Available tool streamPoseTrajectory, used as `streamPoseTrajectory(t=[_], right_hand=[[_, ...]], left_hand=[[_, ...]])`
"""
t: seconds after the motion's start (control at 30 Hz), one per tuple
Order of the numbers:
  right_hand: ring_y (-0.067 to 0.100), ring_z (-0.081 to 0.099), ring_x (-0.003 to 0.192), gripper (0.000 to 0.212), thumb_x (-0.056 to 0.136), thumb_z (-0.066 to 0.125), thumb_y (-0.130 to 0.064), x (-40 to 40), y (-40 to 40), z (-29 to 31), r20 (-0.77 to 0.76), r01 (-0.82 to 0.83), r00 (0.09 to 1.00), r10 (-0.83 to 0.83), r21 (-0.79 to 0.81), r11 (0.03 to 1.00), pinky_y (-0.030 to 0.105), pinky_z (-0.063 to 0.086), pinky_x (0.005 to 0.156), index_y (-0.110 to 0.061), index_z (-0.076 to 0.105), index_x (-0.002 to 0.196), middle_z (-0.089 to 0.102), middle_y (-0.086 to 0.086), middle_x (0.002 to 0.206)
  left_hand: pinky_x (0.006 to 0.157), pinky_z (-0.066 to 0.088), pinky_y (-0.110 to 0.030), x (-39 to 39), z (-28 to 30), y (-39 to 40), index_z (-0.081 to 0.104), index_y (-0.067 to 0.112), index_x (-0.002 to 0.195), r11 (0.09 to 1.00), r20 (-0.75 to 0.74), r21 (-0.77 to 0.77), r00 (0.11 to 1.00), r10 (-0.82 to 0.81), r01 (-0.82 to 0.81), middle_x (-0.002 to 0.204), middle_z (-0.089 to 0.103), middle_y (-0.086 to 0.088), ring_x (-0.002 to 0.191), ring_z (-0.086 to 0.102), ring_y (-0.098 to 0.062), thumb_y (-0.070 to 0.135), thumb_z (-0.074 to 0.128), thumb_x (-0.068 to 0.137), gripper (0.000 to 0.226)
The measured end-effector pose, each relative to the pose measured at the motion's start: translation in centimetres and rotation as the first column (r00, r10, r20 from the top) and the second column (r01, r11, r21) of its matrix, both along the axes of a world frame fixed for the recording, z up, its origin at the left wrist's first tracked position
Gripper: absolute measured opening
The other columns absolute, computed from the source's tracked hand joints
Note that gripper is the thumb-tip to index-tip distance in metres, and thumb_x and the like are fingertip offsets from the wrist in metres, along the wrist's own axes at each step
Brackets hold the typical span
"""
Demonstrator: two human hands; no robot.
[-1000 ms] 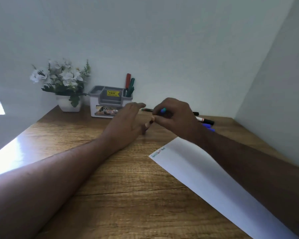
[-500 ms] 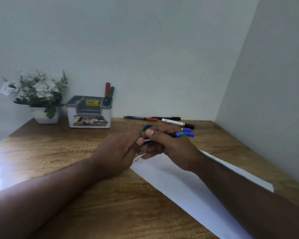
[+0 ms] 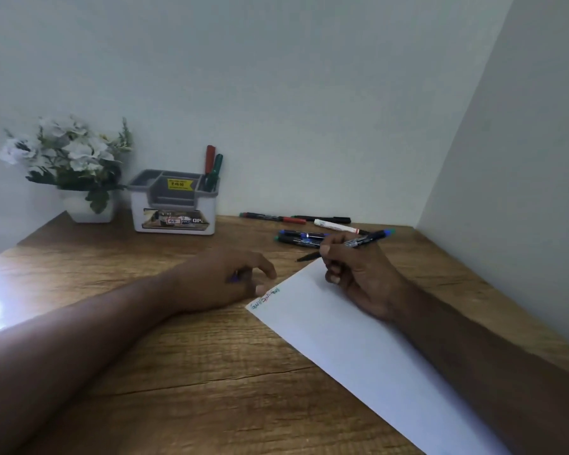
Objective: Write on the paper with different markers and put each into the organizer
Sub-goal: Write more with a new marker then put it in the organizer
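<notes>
**Marker uncapped, tip at paper's top corner**

Marker [image 3: 358, 242] sits mid-right of frame, right hand [image 3: 358, 277] fingers clenched round it. Long axis: tip lower-left, off the paper [image 3: 358, 349] edge, tail upper-right. Left hand [image 3: 224, 279] curls on something purple, likely the cap. Organizer [image 3: 174, 205] is upper left; left hand is nearer.

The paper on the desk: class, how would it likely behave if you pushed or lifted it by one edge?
The paper is a thin single sheet lying flat, so it would probably flop and bend if lifted by one edge. On the smooth wooden desk it would likely slide at a light push. The right hand rests on it, which probably keeps it from shifting.
</notes>
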State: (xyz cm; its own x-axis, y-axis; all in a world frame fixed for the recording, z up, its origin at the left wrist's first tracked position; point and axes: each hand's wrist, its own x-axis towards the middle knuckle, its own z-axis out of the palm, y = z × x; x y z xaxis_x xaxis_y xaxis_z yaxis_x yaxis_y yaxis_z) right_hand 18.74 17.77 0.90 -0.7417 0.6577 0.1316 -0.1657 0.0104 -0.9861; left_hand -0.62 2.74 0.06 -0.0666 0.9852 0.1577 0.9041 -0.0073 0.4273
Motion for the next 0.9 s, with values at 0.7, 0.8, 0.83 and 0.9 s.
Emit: streamPoseTrajectory(t=[0.7,0.8,0.83,0.9], right_hand=[[0.019,0.052,0.037,0.019,0.087,0.059,0.002,-2.8,-1.4,-0.2,0.225,-0.225,0.961,0.162,0.294,0.929,0.025,0.046,0.04,-0.003,0.068,0.071,0.063,0.011,0.054],[0.02,0.053,0.039,0.017,0.087,0.059,0.003,-2.7,-1.5,-0.4,0.224,-0.224,0.962,0.156,0.322,0.92,0.025,0.047,0.041,0.0,0.067,0.073,0.063,0.012,0.055],[0.02,0.053,0.039,0.016,0.087,0.059,0.003,-2.7,-1.5,-0.5,0.218,-0.22,0.964,0.154,0.327,0.919,0.025,0.047,0.041,0.001,0.067,0.074,0.063,0.013,0.056],[0.02,0.054,0.04,0.016,0.088,0.058,0.003,-2.7,-1.5,-0.6,0.209,-0.214,0.967,0.149,0.333,0.918,0.026,0.047,0.041,0.001,0.066,0.074,0.063,0.013,0.056]], left_hand=[[0.102,0.043,-0.051,-1.4,0.6,0.1,0.056,0.06,0.116,0.972,0.171,-0.201,0.982,-0.085,0.119,0.119,0.065,-0.01,0.111,0.06,-0.025,0.074,0.063,0.064,0.055],[0.101,0.043,-0.051,-1.3,0.5,0.0,0.057,0.058,0.116,0.977,0.18,-0.182,0.981,-0.078,0.111,0.117,0.066,-0.011,0.109,0.061,-0.025,0.071,0.065,0.064,0.053],[0.1,0.044,-0.052,-1.3,0.4,0.1,0.058,0.058,0.115,0.979,0.188,-0.171,0.979,-0.075,0.108,0.116,0.066,-0.012,0.108,0.061,-0.026,0.07,0.065,0.065,0.053],[0.099,0.044,-0.054,-1.3,0.4,0.2,0.059,0.057,0.115,0.982,0.195,-0.159,0.978,-0.071,0.103,0.116,0.067,-0.013,0.108,0.061,-0.028,0.071,0.066,0.065,0.053]])
